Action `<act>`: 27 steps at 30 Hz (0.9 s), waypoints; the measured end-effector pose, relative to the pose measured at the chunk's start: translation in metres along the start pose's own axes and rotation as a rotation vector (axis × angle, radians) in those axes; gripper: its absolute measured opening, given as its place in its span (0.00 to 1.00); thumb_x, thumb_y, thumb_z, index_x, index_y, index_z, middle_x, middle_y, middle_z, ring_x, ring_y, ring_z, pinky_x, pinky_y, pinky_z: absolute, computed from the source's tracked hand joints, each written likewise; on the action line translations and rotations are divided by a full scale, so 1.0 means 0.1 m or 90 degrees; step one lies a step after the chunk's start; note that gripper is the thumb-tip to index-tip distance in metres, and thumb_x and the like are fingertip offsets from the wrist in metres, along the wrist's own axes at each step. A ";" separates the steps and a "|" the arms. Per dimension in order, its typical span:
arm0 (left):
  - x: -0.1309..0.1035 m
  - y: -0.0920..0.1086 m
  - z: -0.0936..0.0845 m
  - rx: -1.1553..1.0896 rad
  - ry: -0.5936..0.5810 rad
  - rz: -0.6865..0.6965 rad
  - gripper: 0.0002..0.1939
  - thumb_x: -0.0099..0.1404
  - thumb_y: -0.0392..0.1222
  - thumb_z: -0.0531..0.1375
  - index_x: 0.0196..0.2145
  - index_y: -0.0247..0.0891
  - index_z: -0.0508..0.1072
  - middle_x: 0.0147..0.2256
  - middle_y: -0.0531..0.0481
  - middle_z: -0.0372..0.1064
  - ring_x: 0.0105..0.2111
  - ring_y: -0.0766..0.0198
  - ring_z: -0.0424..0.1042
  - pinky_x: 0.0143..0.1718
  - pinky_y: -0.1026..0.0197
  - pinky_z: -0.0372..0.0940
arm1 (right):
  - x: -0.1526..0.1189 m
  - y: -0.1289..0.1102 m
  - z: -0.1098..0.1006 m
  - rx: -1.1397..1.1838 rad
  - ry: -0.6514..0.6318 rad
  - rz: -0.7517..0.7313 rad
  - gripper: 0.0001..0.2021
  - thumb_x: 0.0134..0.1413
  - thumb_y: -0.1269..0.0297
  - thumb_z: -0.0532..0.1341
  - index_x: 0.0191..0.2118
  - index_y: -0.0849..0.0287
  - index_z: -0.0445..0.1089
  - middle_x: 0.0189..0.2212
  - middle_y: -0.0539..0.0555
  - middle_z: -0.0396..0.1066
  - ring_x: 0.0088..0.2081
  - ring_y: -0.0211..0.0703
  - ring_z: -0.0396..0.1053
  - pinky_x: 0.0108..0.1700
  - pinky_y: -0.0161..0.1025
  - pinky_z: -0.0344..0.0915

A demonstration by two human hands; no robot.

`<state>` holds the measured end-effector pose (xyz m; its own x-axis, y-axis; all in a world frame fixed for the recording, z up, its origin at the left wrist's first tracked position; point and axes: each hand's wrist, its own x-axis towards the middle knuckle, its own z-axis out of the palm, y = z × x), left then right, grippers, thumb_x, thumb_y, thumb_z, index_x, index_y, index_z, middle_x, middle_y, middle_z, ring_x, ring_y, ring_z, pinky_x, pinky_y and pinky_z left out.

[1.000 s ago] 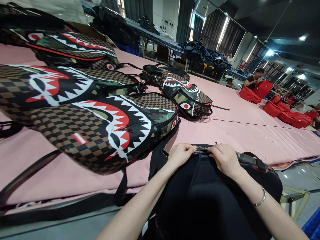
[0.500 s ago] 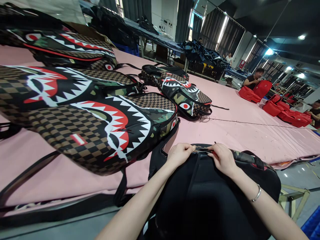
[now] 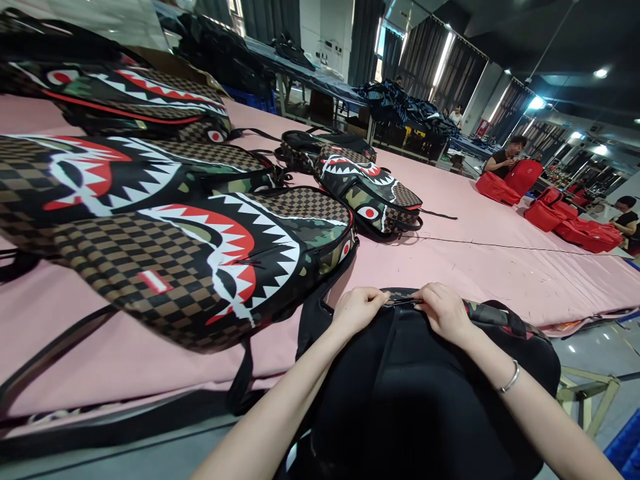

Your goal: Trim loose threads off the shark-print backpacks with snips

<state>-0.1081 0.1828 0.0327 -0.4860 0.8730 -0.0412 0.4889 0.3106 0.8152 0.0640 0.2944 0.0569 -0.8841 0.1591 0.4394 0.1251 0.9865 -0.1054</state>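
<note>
A black-backed backpack (image 3: pixel 425 393) lies in front of me at the table's near edge, its padded back panel turned towards me. Along its far side runs a zipper edge with checked and camouflage fabric. My left hand (image 3: pixel 361 310) is closed there, thumb and fingertips pinching the zipper edge. Just to the right, my right hand (image 3: pixel 443 312) pinches the same edge; whether a zipper pull sits in its fingers is hidden. A short, slightly gaping stretch of zipper shows between both hands. To the left lies a checked backpack (image 3: pixel 120 253) with a shark-mouth print.
More shark-print backpacks (image 3: pixel 370 183) lie on the pink-covered table (image 3: pixel 480 267). Red bags (image 3: pixel 510 181) stand at its far right, near seated people. Behind are tables piled with dark fabric (image 3: pixel 405 103). A metal frame (image 3: pixel 595 400) stands on the floor at right.
My right hand has shifted slightly left along the zipper edge, narrowing the gap to my left hand. My left hand stays in place. The view has moved slightly.
</note>
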 end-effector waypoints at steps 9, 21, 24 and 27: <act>0.00 0.00 0.00 0.003 0.002 0.006 0.20 0.55 0.54 0.50 0.21 0.39 0.73 0.17 0.53 0.60 0.23 0.64 0.60 0.24 0.64 0.48 | -0.09 -0.10 0.09 -0.027 0.056 0.054 0.07 0.59 0.66 0.50 0.38 0.61 0.64 0.30 0.56 0.66 0.32 0.45 0.62 0.34 0.40 0.60; -0.01 0.01 -0.01 0.004 0.000 0.012 0.20 0.55 0.54 0.50 0.20 0.38 0.73 0.18 0.53 0.60 0.23 0.65 0.59 0.24 0.64 0.48 | -0.02 0.02 0.04 0.034 0.024 -0.015 0.05 0.58 0.68 0.51 0.37 0.60 0.63 0.31 0.55 0.66 0.34 0.44 0.63 0.35 0.40 0.61; 0.00 0.00 0.00 0.003 -0.002 0.018 0.21 0.56 0.55 0.50 0.20 0.38 0.73 0.18 0.53 0.61 0.23 0.65 0.59 0.24 0.64 0.48 | -0.02 0.01 0.03 0.025 0.024 -0.008 0.05 0.59 0.68 0.51 0.37 0.60 0.63 0.31 0.55 0.66 0.34 0.44 0.63 0.35 0.40 0.61; 0.00 -0.01 0.00 0.002 -0.004 0.016 0.21 0.56 0.55 0.50 0.22 0.39 0.74 0.19 0.52 0.63 0.23 0.64 0.60 0.24 0.64 0.48 | -0.03 0.00 0.01 0.015 0.029 -0.004 0.06 0.59 0.67 0.51 0.37 0.60 0.64 0.31 0.56 0.66 0.34 0.44 0.63 0.35 0.40 0.61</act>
<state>-0.1085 0.1826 0.0318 -0.4689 0.8829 -0.0251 0.5032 0.2904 0.8139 0.0660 0.2935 0.0545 -0.8631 0.1551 0.4806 0.1087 0.9864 -0.1230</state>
